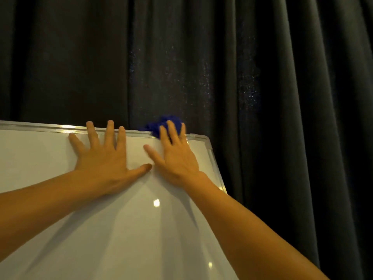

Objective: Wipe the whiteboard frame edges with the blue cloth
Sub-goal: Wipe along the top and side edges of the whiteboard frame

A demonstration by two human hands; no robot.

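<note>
A white whiteboard (113, 229) with a silver metal frame (44, 127) fills the lower left of the head view. Its top right corner sits near the middle right. My right hand (175, 156) presses a bunched blue cloth (159, 123) onto the top frame edge, a little left of that corner, fingers spread over the cloth. Flat on the board lies my left hand (103, 158), fingers spread, fingertips reaching the top frame edge. It holds nothing. The two thumbs nearly touch.
A dark pleated curtain (262, 77) hangs behind the board and fills the top and right of the view. The board's right frame edge (217, 168) slopes down beside my right forearm.
</note>
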